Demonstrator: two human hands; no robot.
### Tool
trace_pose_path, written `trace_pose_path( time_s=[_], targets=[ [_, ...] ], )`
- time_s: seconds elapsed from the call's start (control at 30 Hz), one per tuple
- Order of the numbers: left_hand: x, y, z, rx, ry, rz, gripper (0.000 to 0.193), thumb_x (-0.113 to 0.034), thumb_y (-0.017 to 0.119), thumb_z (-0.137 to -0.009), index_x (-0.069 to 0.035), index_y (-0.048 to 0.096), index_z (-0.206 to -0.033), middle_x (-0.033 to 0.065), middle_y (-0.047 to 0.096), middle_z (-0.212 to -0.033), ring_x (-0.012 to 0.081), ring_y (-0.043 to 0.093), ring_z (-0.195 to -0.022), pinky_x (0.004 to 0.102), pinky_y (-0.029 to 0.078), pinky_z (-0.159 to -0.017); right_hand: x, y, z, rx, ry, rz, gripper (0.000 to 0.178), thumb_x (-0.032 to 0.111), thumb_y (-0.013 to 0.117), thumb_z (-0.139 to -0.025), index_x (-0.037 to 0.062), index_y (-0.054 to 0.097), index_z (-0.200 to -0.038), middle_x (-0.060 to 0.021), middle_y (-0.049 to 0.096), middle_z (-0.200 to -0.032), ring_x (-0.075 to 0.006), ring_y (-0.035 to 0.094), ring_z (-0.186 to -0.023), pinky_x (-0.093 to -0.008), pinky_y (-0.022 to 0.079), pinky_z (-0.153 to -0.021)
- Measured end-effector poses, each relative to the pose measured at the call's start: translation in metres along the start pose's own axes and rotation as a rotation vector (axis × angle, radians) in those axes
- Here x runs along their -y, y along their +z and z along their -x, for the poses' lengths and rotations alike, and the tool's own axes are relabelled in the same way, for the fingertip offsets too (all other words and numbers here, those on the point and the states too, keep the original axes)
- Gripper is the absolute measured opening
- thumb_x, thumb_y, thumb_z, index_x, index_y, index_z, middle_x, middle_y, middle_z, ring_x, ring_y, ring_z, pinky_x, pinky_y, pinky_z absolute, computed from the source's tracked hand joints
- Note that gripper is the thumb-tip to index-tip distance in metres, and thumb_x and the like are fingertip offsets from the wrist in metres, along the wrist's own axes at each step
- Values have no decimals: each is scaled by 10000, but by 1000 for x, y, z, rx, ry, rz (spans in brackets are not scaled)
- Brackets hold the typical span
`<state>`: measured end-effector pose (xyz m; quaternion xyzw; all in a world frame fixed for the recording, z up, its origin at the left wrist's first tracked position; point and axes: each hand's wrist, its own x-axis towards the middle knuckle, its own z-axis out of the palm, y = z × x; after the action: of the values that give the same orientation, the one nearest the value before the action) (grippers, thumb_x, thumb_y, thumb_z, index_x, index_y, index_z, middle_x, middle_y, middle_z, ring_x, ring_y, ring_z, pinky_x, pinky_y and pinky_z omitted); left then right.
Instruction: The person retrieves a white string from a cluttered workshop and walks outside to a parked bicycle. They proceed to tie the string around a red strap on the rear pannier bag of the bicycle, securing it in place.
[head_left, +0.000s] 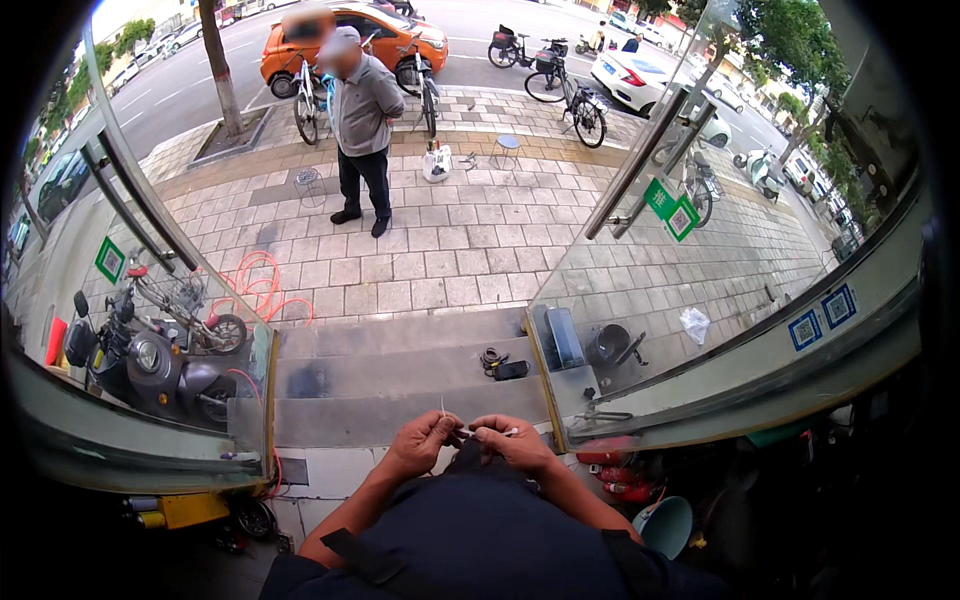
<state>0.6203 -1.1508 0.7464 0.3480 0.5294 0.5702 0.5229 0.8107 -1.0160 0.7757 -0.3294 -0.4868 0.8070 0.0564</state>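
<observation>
Close in front of my body, my left hand (424, 445) and my right hand (512, 446) nearly meet at the fingertips. Both are closed in a pinch. Between them runs a thin white strand (467, 432), too small for me to name more exactly. One fine end stands up above the left fingers, and a short white piece shows past the right fingers. The fingers cover the rest of it. Below the hands is my dark clothing (480, 510).
Glass doors stand open at both sides, the right one with a long handle (640, 160). Grey steps (400, 370) lead down to paving. A black device with a cable (511, 369) lies on a step. A person (365, 110) stands outside. A scooter (165, 370) is at left.
</observation>
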Motion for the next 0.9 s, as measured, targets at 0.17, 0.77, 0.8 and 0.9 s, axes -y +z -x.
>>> trace_pose_path(
  time_s=[0.17, 0.77, 0.8, 0.9],
  targets=[
    [-13, -38, -115, 25, 45, -27, 327, -248, 479, -1144, 18, 669, -1135, 78, 712, -997, 151, 707, -877, 304, 559, -832, 34, -35, -88, -51, -145, -325, 324, 137, 649, -1046, -26, 613, -1323, -87, 688, -906, -188, 682, -773, -325, 575, -740],
    [-48, -142, -461, 14, 30, -87, 324, -260, 462, -1149, 4, 650, -1133, 66, 680, -1062, 141, 705, -897, 297, 566, -822, 175, -189, -392, -160, -307, -408, 302, 243, 569, -1107, -25, 666, -1209, -75, 705, -950, -143, 672, -780, -269, 522, -690],
    [-43, -149, -483, 46, 48, -85, 323, -258, 459, -1149, 3, 649, -1134, 67, 679, -1083, 141, 704, -903, 298, 566, -821, 176, -199, -407, -199, -338, -386, 305, 243, 567, -1108, -27, 666, -1210, -80, 708, -966, -144, 672, -780, -270, 524, -691],
    [-21, -173, -557, 166, 98, -89, 318, -245, 453, -1149, 17, 634, -1136, 103, 677, -1131, 162, 700, -902, 315, 568, -845, 186, -225, -466, -247, -453, -480, 299, 222, 563, -1108, -30, 655, -1241, -111, 717, -1039, -160, 688, -802, -303, 555, -712]
  ],
)
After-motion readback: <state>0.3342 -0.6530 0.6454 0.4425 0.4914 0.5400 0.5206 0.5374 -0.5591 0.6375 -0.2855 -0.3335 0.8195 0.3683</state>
